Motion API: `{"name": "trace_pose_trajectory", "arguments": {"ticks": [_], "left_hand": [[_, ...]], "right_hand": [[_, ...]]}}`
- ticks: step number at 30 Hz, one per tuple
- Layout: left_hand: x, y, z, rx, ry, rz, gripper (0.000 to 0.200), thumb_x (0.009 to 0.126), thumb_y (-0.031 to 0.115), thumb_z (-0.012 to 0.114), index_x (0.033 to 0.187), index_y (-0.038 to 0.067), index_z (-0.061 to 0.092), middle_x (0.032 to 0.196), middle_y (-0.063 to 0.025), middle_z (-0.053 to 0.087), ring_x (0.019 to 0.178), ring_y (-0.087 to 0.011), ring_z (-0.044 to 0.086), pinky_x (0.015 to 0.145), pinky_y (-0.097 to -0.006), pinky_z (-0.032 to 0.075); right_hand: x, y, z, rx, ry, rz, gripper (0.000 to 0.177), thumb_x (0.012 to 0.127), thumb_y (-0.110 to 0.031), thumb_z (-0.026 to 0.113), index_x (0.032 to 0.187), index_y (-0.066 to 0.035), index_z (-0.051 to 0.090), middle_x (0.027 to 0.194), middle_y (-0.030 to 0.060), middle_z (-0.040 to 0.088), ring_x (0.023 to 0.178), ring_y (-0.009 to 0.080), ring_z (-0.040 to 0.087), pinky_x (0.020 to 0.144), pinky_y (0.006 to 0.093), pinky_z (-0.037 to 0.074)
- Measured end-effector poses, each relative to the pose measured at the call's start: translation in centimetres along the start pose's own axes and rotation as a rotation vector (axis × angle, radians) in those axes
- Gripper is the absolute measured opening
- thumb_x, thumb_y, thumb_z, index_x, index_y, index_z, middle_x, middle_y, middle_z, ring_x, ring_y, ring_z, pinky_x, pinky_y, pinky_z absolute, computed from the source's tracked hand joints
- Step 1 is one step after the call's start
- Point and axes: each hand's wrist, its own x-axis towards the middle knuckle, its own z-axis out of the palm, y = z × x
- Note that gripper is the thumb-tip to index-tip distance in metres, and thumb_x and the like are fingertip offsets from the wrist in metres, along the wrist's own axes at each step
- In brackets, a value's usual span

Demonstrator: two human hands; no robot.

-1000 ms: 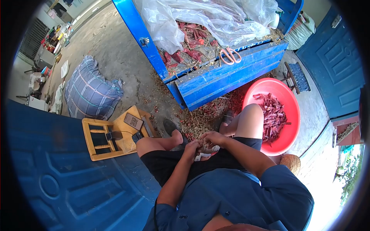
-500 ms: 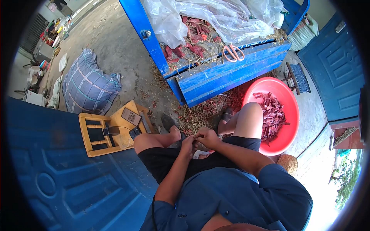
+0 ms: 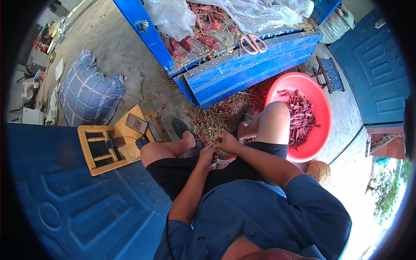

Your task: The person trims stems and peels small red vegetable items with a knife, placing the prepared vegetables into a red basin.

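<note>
Between my knees, my left hand [image 3: 207, 157] is closed, its fingers curled round something too small to make out. My right hand [image 3: 226, 144] is just beside it, fingers pinched together near the left fingertips. What the right fingers hold is hidden. A red basin [image 3: 321, 138] by my right knee contains dark red dried chili peppers [image 3: 299, 113]. More red peppers [image 3: 209, 42] lie with stalks on the blue cart bed in front of me, partly under clear plastic sheeting [image 3: 260, 17]. Scissors [image 3: 253, 44] with pink handles rest at the cart's edge.
Stalks and scraps [image 3: 212, 119] litter the floor between my feet and the blue cart [image 3: 251, 71]. On my left are a wooden chair [image 3: 96, 152] with a phone-sized QR-code card [image 3: 137, 124] and a plaid sack [image 3: 91, 93]. A small stool [image 3: 331, 76] stands beyond the basin.
My view has shifted, so the cart, chair and basin appear farther left and higher. My hands stay close together, with the right fingers slightly farther from the left hand.
</note>
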Motion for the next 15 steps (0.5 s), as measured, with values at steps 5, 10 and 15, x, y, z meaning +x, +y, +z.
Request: {"name": "trace_pose_trajectory", "arguments": {"ticks": [5,10,15], "left_hand": [[0.0,0.6,-0.2,-0.112,-0.022,0.044,0.010,0.088,0.013,0.053,0.096,0.010,0.058,0.073,0.0003,0.058,0.054,-0.0086,0.052,0.047,-0.0230,0.040],[-0.3,1.6,0.7,-0.117,-0.016,0.058,0.011,0.088,0.012,0.053,0.098,0.010,0.058,0.074,0.0003,0.058,0.055,-0.0088,0.052,0.048,-0.0233,0.039],[-0.5,2.0,0.8,-0.149,-0.037,0.053,0.008,0.089,0.012,0.051,0.095,0.011,0.056,0.075,-0.0004,0.058,0.056,-0.0095,0.052,0.049,-0.0235,0.039]], "right_hand": [[0.0,0.3,-0.2,0.167,-0.068,0.083,0.026,0.080,-0.020,0.076,0.100,-0.003,0.075,0.086,0.0084,0.074,0.077,0.0140,0.068,0.072,0.0325,0.053],[-0.1,-0.1,-0.5,0.195,-0.041,0.095,0.019,0.085,-0.017,0.075,0.096,-0.002,0.075,0.084,0.0053,0.073,0.075,0.0088,0.063,0.071,0.0280,0.051],[-0.2,-1.3,-0.5,0.157,0.071,0.076,0.019,0.085,-0.020,0.074,0.090,-0.002,0.074,0.079,0.0067,0.071,0.072,0.0090,0.062,0.066,0.0290,0.049]]}}
